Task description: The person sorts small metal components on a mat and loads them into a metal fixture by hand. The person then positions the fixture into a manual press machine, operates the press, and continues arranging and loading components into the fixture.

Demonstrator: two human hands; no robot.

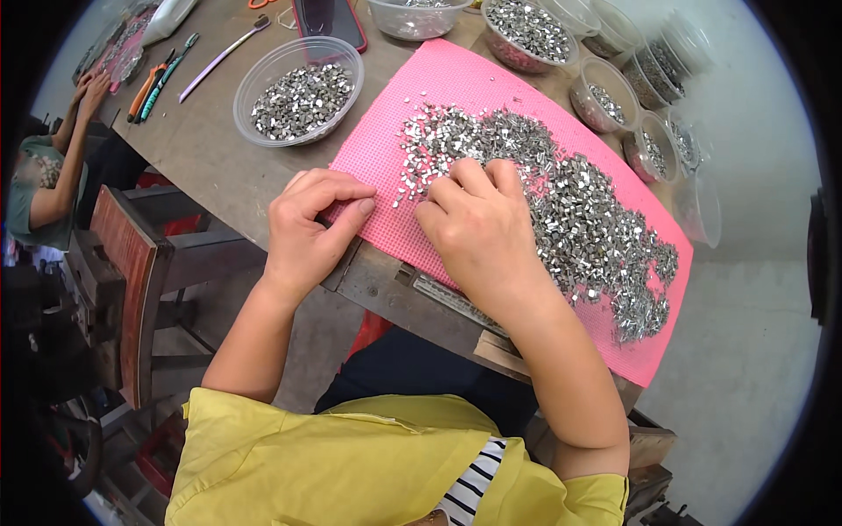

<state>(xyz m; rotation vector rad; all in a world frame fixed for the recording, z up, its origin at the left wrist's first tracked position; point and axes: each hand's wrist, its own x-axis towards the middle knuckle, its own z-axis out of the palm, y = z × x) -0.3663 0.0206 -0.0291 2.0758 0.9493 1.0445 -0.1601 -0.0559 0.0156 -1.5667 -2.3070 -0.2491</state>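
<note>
A wide pile of small shiny metal pieces (579,206) is spread over a pink textured mat (399,110). My right hand (482,228) rests at the near left part of the pile, its fingers curled down among the pieces. Whatever its fingertips hold is hidden beneath them. At the mat's left edge is my left hand (307,223), with thumb and forefinger brought close together at the pink surface. Anything between those fingertips is too small or too covered to make out. Just beyond my left hand stands a clear round plastic tub (241,110) partly filled with similar metal pieces.
More plastic tubs (572,61) of metal pieces line the table's far and right sides. A phone (329,22), a purple toothbrush (224,61) and orange-handled pliers (145,92) lie farther back. A wooden stool (132,298) stands left; another person's hands (92,92) work at far left.
</note>
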